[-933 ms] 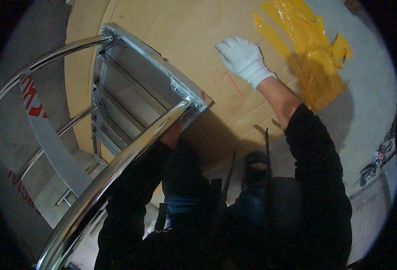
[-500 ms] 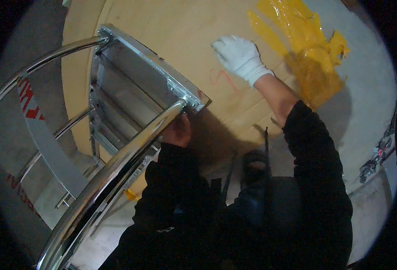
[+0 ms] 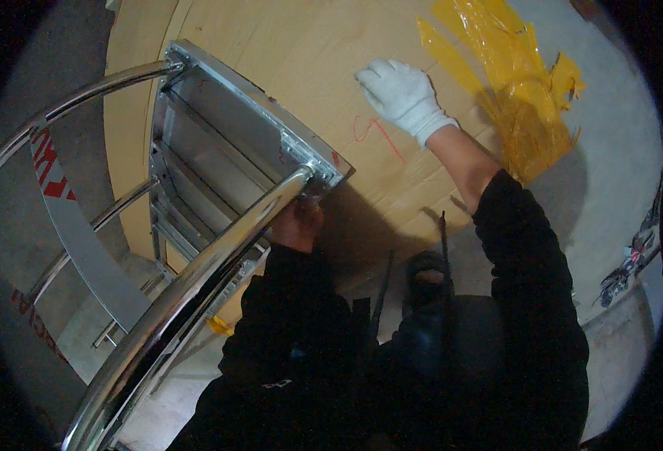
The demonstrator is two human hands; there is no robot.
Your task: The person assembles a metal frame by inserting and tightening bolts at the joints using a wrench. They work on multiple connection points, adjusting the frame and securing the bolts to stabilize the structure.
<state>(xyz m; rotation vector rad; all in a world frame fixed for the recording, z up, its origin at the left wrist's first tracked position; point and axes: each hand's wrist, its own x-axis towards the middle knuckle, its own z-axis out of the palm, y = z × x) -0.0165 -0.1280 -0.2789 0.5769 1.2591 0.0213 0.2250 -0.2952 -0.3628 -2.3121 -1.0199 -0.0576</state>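
Observation:
My bare left hand (image 3: pixel 299 225) is under the near corner of a metal step frame (image 3: pixel 248 113), just below where a shiny bent tube (image 3: pixel 218 244) joins it. Its fingers are mostly hidden in shadow by the tube and corner, so what they grip is unclear. Over a brown cardboard sheet (image 3: pixel 294 52) lies my right hand (image 3: pixel 403 98), in a white knit glove. Its fingers are curled in and pressed together; whatever is inside them, if anything, is hidden. A red pen mark (image 3: pixel 380 139) shows on the cardboard beside the glove.
Yellow tape or film (image 3: pixel 523 98) lies crumpled at the cardboard's right edge. A second bent tube (image 3: pixel 113 79) reaches left from the frame, with a grey strip with red markings (image 3: pixel 83 218) hanging by it. Grey floor (image 3: pixel 609 165) spreads to the right.
My left hand has dropped slightly below the frame's corner, and its fingers show less clearly. My right hand stays in nearly the same place.

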